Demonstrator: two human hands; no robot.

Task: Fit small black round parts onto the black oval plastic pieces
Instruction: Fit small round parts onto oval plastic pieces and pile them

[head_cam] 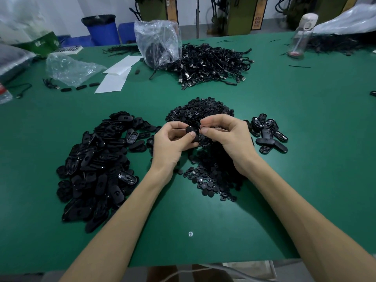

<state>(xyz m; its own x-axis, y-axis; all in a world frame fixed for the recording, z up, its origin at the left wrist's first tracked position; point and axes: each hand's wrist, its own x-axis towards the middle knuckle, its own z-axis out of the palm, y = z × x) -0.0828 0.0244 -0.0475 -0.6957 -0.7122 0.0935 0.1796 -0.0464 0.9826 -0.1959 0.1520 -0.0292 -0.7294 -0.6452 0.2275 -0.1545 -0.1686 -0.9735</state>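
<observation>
Head view: two bare hands meet over the green table point(305, 159), just above the middle heap.
Left hand point(173, 144): fingers curled round one black oval piece point(191, 131), thumb pressed on its face.
Right hand point(227, 137): thumb and forefinger nipped tight on one small round part point(200, 130), right at the oval's end; most of it is hidden by the fingertips.
Held oval, looks: matte black, smooth rounded end facing the camera, the rest buried in the palm.
Heaps of task parts: three. A big pile of ovals point(97, 165) on the left, a pile of round parts point(203, 110) in the centre that runs on under the wrists towards the near edge, and a small cluster of ovals point(268, 133) on the right.
Ovals in the piles: some lie hollow side up with ribs showing, some smooth back up; too overlapped to count.
Round parts: tiny discs, several with a pale centre hole.
Far side: one heap of black cables point(213, 64), one upright clear bag point(158, 41), one crumpled clear bag point(67, 68), two white sheets point(116, 76), one water bottle point(301, 35).
</observation>
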